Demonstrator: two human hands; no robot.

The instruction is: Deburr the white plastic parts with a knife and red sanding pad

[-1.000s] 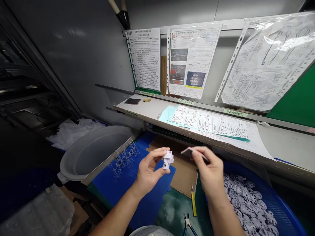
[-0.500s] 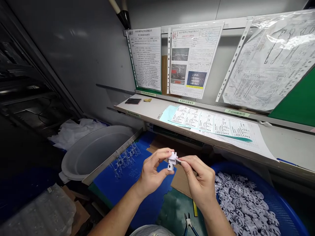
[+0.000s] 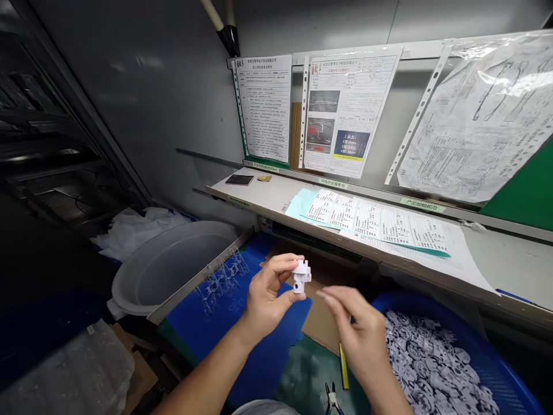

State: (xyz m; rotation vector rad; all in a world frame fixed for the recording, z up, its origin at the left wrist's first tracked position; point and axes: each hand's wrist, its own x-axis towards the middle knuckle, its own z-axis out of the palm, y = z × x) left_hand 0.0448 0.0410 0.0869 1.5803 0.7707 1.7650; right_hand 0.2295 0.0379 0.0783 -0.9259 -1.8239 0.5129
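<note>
White plastic part pinched in the left hand, above a blue mat.

The left thumb and fingers grip the small, blocky, notched part. The right hand is just beside it, not touching, its fingers curved and blurred; whether they hold anything cannot be told. Below lie a yellow knife and small pliers on green matting. To the right, a blue plastic basket is heaped with white parts. To the left, a grey plastic tub stands behind a metal tray of clear plastic pieces. Printed sheets cover the pale shelf.
</note>
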